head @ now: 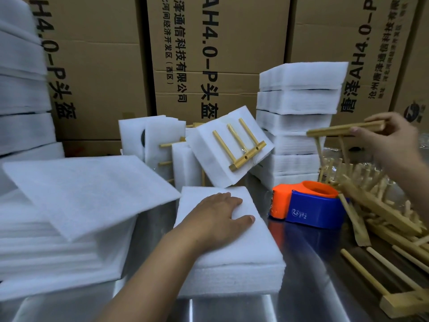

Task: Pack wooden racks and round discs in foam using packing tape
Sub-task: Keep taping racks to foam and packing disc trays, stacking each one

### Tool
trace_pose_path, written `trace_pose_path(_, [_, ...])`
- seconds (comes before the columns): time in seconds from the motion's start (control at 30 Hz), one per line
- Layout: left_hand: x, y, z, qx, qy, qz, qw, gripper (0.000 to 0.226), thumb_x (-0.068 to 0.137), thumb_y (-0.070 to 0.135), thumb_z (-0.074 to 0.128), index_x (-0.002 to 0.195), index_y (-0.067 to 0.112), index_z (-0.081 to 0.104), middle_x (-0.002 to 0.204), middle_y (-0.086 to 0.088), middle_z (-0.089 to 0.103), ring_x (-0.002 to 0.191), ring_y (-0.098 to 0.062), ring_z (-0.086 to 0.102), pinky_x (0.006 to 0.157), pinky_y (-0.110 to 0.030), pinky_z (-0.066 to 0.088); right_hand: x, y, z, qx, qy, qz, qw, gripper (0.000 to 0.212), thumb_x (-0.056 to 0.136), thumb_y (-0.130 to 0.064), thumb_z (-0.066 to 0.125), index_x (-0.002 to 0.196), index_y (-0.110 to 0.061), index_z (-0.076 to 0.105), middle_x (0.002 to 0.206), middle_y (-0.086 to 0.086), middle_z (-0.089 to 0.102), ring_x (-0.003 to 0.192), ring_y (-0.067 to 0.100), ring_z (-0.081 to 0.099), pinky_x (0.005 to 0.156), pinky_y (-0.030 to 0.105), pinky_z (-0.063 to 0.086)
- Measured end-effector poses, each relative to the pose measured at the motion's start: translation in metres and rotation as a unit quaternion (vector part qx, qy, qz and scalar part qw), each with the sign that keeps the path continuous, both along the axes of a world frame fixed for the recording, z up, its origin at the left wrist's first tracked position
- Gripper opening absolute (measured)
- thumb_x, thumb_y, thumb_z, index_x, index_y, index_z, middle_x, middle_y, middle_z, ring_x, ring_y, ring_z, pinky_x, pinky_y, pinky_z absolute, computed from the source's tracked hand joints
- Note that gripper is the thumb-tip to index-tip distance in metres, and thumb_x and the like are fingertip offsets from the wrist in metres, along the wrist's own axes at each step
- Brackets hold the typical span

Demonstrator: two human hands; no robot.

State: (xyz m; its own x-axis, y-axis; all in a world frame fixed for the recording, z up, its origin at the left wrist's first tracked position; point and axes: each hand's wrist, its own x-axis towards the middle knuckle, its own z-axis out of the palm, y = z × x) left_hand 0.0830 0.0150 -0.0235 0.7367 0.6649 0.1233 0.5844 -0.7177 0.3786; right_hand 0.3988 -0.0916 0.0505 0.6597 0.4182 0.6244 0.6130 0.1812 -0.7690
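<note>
Of the hands, the left hand (220, 217) lies flat, fingers straight, on a foam block (243, 259), while the right hand (392, 135) pinches a raised wooden rack (336, 131).

Behind the bench's (301, 270) far edge, black print runs sideways on 3 cartons. The left carton (97, 66) reads "H4.0-P头盔". The middle carton (246, 43) reads "AH4.0-P头盔", "通信科技有限公司" and "河间经济开发区(西区)". The right carton (329, 31) reads "AH4.0-P". The tape dispenser's (311, 205) white logo is too small to read.
</note>
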Motion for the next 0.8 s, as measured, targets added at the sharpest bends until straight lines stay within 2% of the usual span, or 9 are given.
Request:
trace_pose_path(0.07, [0.000,0.001,0.000,0.003,0.003,0.000,1.000,0.062,0.091,0.060,0.038,0.146,0.033,0.027,0.157,0.008,0.015,0.143,-0.009,0.011,0.113,-0.025,0.009,-0.009,0.001,0.004,0.034,-0.012,-0.027,0.999,0.030,0.082,-0.017,0.071,0.108,-0.020,0.057,0.092,-0.012,0.058,0.090,0.008,0.062,0.072,0.030,0.053])
trace_pose_path(0.23, [0.001,0.004,-0.002,-0.025,-0.016,0.002,1.000,0.062,0.090,0.058,0.041,0.145,0.032,0.030,0.156,0.010,0.018,0.143,-0.008,0.014,0.111,-0.022,0.010,-0.050,-0.005,0.007,0.088,-0.073,-0.007,0.993,0.027,0.084,-0.019,0.069,0.107,-0.023,0.055,0.098,-0.011,0.060,0.088,0.002,0.064,0.071,0.024,0.056])
trace_pose_path(0.33, [0.000,0.012,0.005,-0.126,-0.147,0.020,0.981,0.047,0.091,0.045,0.052,0.135,0.030,0.048,0.142,0.012,0.043,0.119,-0.001,0.046,0.088,-0.004,0.029,-0.098,-0.012,0.009,0.115,-0.112,0.023,0.987,0.019,0.083,-0.028,0.069,0.091,-0.033,0.052,0.087,-0.012,0.059,0.074,0.003,0.065,0.059,0.019,0.053])
trace_pose_path(0.4, [-0.004,0.018,0.012,-0.195,-0.260,0.040,0.945,0.034,0.091,0.034,0.056,0.125,0.027,0.058,0.128,0.012,0.055,0.100,0.002,0.052,0.069,-0.001,0.035,-0.129,-0.013,0.004,0.119,-0.085,0.070,0.987,0.019,0.083,-0.027,0.068,0.080,-0.030,0.050,0.080,-0.004,0.063,0.073,0.012,0.069,0.059,0.022,0.052])
trace_pose_path(0.5, [-0.013,0.027,0.017,-0.172,-0.334,0.087,0.922,0.031,0.091,0.023,0.055,0.120,0.022,0.062,0.126,0.008,0.060,0.111,-0.005,0.053,0.081,-0.014,0.039,-0.164,-0.005,-0.016,0.055,-0.016,0.125,0.990,0.027,0.086,-0.019,0.066,0.067,-0.010,0.049,0.063,0.006,0.066,0.067,0.013,0.069,0.057,0.019,0.047])
trace_pose_path(0.57, [-0.019,0.033,0.017,-0.114,-0.318,0.116,0.934,0.037,0.090,0.017,0.052,0.126,0.021,0.058,0.133,0.008,0.055,0.120,-0.009,0.050,0.091,-0.020,0.036,-0.179,-0.001,-0.035,0.017,0.044,0.153,0.987,0.036,0.087,-0.020,0.065,0.063,0.003,0.051,0.058,0.008,0.065,0.062,0.022,0.063,0.059,0.027,0.045])
trace_pose_path(0.63, [-0.024,0.040,0.013,-0.085,-0.277,0.128,0.948,0.046,0.088,0.013,0.050,0.133,0.023,0.050,0.140,0.007,0.048,0.122,-0.010,0.048,0.087,-0.018,0.035,-0.188,0.002,-0.051,0.011,0.109,0.160,0.981,0.041,0.087,-0.019,0.064,0.064,0.012,0.052,0.056,0.017,0.052,0.054,0.023,0.045,0.058,0.032,0.038])
trace_pose_path(0.73, [-0.027,0.050,0.007,-0.097,-0.237,0.135,0.957,0.052,0.089,0.008,0.047,0.139,0.021,0.044,0.144,0.002,0.043,0.109,-0.009,0.050,0.071,-0.013,0.039,-0.196,0.003,-0.063,0.026,0.185,0.184,0.965,0.033,0.089,-0.010,0.060,0.063,0.009,0.055,0.059,0.014,0.038,0.052,0.018,0.031,0.047,0.022,0.032])
trace_pose_path(0.8, [-0.025,0.053,0.006,-0.118,-0.251,0.141,0.950,0.046,0.093,0.011,0.045,0.138,0.016,0.045,0.142,-0.001,0.044,0.118,-0.013,0.048,0.085,-0.017,0.040,-0.199,0.001,-0.066,0.022,0.195,0.207,0.958,0.033,0.089,-0.008,0.060,0.066,0.015,0.054,0.062,0.016,0.039,0.051,0.018,0.031,0.042,0.018,0.030])
